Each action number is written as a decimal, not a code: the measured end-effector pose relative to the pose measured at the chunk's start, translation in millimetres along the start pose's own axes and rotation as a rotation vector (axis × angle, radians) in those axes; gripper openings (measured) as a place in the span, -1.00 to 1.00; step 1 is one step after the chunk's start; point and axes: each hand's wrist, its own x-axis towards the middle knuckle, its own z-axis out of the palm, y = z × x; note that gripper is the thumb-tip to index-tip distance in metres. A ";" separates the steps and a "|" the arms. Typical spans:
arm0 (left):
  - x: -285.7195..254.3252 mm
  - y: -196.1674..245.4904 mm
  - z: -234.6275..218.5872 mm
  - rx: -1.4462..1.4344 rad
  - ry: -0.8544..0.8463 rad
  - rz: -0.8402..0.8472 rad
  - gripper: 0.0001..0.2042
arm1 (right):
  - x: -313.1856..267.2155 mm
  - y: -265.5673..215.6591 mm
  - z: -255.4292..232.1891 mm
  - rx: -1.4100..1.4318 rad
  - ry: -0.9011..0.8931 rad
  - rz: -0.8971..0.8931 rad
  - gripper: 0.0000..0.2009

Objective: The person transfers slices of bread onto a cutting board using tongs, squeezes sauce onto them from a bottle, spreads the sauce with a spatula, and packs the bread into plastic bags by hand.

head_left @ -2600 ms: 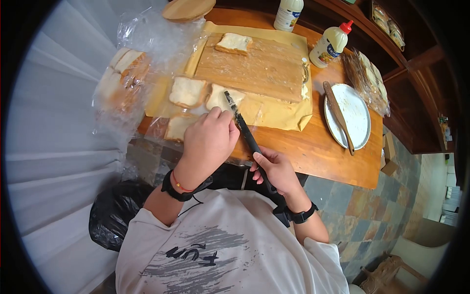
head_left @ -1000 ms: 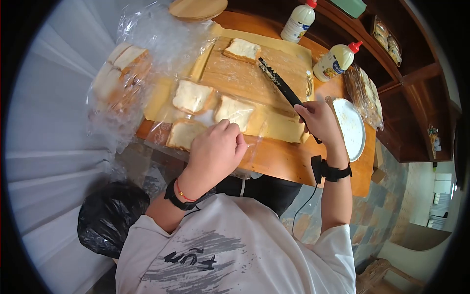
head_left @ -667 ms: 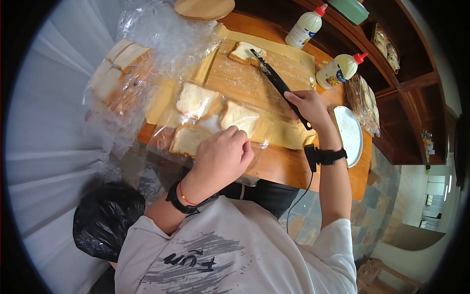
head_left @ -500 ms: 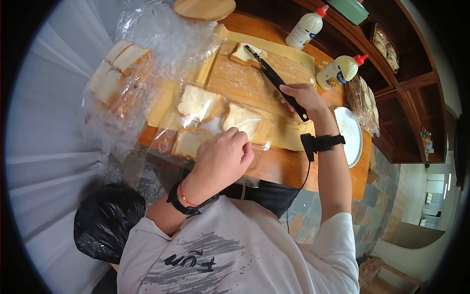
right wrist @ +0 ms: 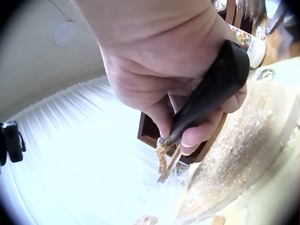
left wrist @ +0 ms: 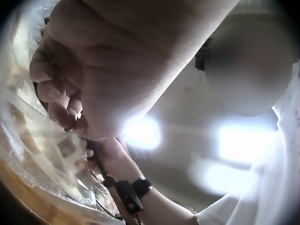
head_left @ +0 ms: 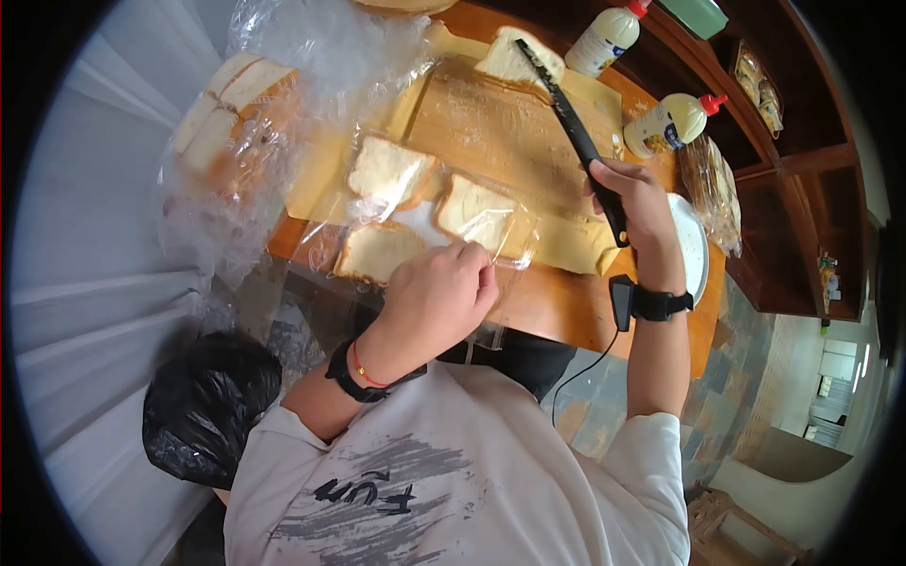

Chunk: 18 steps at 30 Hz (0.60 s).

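Observation:
In the head view my right hand [head_left: 634, 200] grips long black tongs [head_left: 578, 127], their tips on a bread slice [head_left: 505, 58] past the board's far edge. The right wrist view shows the black handle [right wrist: 211, 89] in the curled hand, and browned crust [right wrist: 161, 159] by its tip. My left hand [head_left: 436, 291] has curled fingers, seen also in the left wrist view [left wrist: 51, 91], close over clear plastic film; anything inside them is hidden. Three more bread slices, a back one [head_left: 392, 172], a right one [head_left: 475, 209] and a front one [head_left: 379, 253], lie on that film.
A crumb-covered wooden board [head_left: 500, 127] lies on yellow paper [head_left: 311, 193]. Bagged bread [head_left: 222, 127] stands left, with another bread bag [head_left: 710, 193] at right. Two red-capped bottles, one behind [head_left: 604, 42] and one nearer [head_left: 670, 125], stand near a white plate [head_left: 696, 250].
My right hand has moved from beside the left to the far side with the tongs. The slice there has shifted off the board, away from me. My left hand stays near the film.

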 end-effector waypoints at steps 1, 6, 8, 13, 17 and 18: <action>-0.1 1.3 0.9 0.030 -0.009 -0.011 -0.89 | -12.4 0.9 -4.2 -0.012 -0.008 -0.015 -0.73; -5.9 4.5 9.4 0.015 -0.056 -0.016 -0.87 | -91.6 23.7 -24.5 -0.079 0.030 0.067 -0.73; -9.1 6.0 14.4 0.161 -0.124 0.001 -0.80 | -124.7 34.7 -27.7 -0.071 0.031 0.138 -0.75; -14.1 18.3 22.9 0.298 -0.220 -0.006 -0.71 | -191.4 80.6 -34.9 0.013 0.039 0.237 -0.79; -17.0 23.3 30.6 0.356 -0.209 -0.001 -0.71 | -221.4 110.4 -30.7 0.094 0.055 0.254 -0.81; -16.7 22.4 32.8 0.362 -0.213 0.003 -0.71 | -225.8 115.0 -27.9 0.110 0.057 0.265 -0.81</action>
